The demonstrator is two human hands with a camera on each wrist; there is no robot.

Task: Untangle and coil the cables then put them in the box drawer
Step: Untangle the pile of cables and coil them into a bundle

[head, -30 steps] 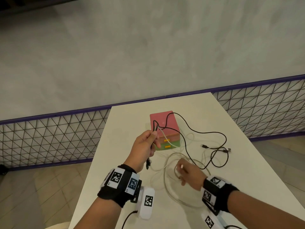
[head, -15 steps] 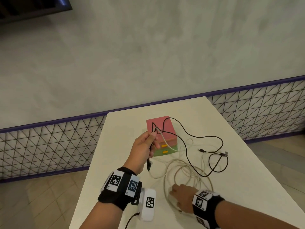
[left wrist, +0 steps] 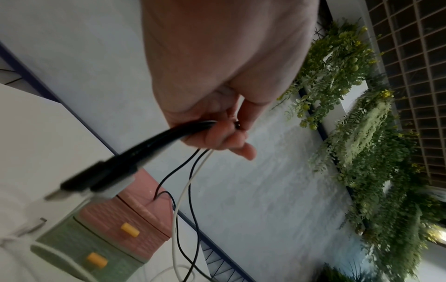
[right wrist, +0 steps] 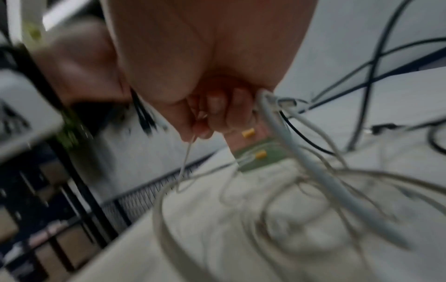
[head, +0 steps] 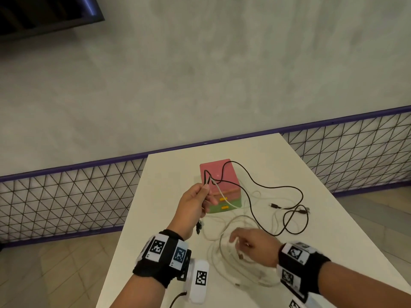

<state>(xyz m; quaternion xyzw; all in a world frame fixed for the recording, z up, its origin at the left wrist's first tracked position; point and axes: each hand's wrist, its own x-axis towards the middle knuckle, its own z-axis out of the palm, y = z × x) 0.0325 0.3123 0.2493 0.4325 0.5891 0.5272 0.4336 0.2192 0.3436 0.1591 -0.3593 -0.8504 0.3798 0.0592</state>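
Note:
The drawer box (head: 219, 176), pink over green with yellow handles, stands mid-table with both drawers closed. My left hand (head: 200, 196) is raised in front of it, gripping a black cable (left wrist: 176, 171) and a thin white cable (left wrist: 185, 190); their plugs (head: 199, 226) dangle below the fist. The black cable (head: 289, 210) runs over the box top and loops on the table to the right. My right hand (head: 251, 243) hovers low over the white cable tangle (head: 222, 252). In the blurred right wrist view its thumb and fingers (right wrist: 200, 122) pinch a thin white strand.
The white table (head: 169, 196) is narrow, with its left edge close to my left arm. A wire-mesh fence with a purple rail (head: 66, 196) runs behind and beside it. A white tagged device (head: 200, 278) hangs under my left wrist.
My right hand dipped toward the near edge, then came back up toward the middle of the white tangle. My left hand stayed raised with its cables.

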